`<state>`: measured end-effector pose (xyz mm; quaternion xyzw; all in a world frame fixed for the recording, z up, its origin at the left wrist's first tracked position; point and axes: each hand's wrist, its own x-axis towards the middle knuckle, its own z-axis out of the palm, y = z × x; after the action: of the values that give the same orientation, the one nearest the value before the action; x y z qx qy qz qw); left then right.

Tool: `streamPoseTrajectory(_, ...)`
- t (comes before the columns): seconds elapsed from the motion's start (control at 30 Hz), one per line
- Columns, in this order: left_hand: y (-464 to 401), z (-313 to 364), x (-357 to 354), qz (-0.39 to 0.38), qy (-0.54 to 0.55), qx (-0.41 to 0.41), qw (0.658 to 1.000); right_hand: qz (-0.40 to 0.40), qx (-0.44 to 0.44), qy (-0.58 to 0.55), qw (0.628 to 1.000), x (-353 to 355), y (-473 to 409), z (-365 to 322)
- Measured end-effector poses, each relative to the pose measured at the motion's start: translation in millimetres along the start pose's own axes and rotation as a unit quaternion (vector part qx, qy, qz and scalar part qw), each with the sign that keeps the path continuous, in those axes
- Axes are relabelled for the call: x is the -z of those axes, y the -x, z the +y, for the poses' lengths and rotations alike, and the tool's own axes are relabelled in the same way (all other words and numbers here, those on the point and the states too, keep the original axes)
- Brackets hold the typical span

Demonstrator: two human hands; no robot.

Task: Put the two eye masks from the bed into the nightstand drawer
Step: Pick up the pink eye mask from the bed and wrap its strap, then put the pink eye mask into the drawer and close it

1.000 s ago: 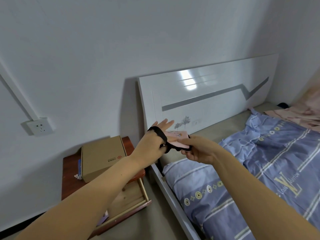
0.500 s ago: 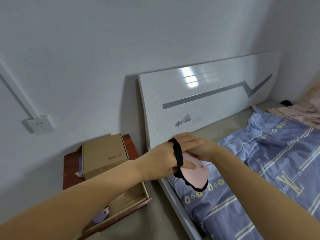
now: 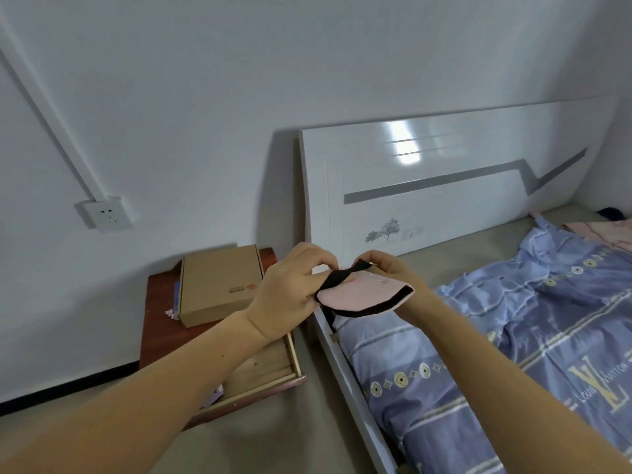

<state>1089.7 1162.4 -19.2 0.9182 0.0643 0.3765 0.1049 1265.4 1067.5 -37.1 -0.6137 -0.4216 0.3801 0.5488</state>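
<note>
A pink eye mask (image 3: 359, 295) with a black edge and black strap is held in the air between both hands, above the bed's near left corner. My left hand (image 3: 290, 289) pinches the strap and the mask's left end. My right hand (image 3: 386, 268) grips the strap and the mask's upper right side. The nightstand drawer (image 3: 273, 364) stands pulled open below my left forearm, which hides much of its inside. A second mask is not visible.
A brown cardboard box (image 3: 219, 282) lies on the red-brown nightstand top (image 3: 160, 302). The bed has a blue patterned quilt (image 3: 513, 336), a white side rail (image 3: 355, 398) and a white headboard (image 3: 444, 186). A wall socket (image 3: 104, 213) sits to the left.
The strap has come off the back of my left hand and is now pinched in its fingers. The mask has turned from hanging down to lying nearly flat between both hands.
</note>
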Motion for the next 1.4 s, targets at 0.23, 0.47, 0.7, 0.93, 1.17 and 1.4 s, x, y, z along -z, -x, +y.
streamPoseTrajectory(0.23, 35.6, -21.6, 11.1, 0.022, -0.1, 0.053, 0.993, -0.139, -0.093, 0.01, 0.986, -21.1, -18.5, 10.5)
streamPoseTrajectory(0.47, 90.1, -36.4, 1.1, -0.007, -0.024, 0.198, 0.98, -0.294, -0.247, -0.104, 0.918, -45.5, -48.1, 35.2)
streamPoseTrajectory(0.7, 185.5, -63.0, -40.1, 0.023, 0.348, 0.625, 0.698, -0.158, -0.329, -0.071, 0.928, -122.4, -54.2, 127.8)
streamPoseTrajectory(0.93, 272.5, -115.9, -113.6, 0.004, 0.339, 0.785, 0.518, -0.103, -0.445, 0.021, 0.889, -173.8, -49.8, 247.4)
streamPoseTrajectory(1.17, 330.5, -221.4, -193.6, -0.131, 0.18, 0.777, 0.589, -0.065, -0.403, 0.191, 0.893, -226.6, -113.9, 359.9)
streamPoseTrajectory(1.4, 360.4, -275.2, -272.1, -0.115, 0.087, 0.816, 0.56, -0.042, -0.396, 0.233, 0.887, -251.4, -168.0, 445.8)
